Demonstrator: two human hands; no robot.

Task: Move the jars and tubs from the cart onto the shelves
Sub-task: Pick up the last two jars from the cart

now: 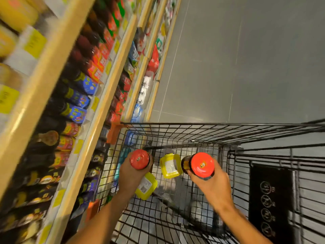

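My left hand (131, 176) grips a dark jar with a red lid (139, 159), held above the black wire cart (175, 128). My right hand (211, 184) grips a second red-lidded dark jar (202, 164) over the cart's middle. Two yellow tubs lie in the basket: one (170, 166) between my hands, the other (146, 186) partly hidden under my left hand. The wooden-edged shelves (98, 110) run along the left, packed with bottles and jars.
Yellow price tags line the shelf edges. An orange corner guard (113, 132) on the cart sits close to the shelf. The folded child-seat panel with a black sign (269, 199) is at the cart's right. Grey tiled floor (246, 59) lies ahead.
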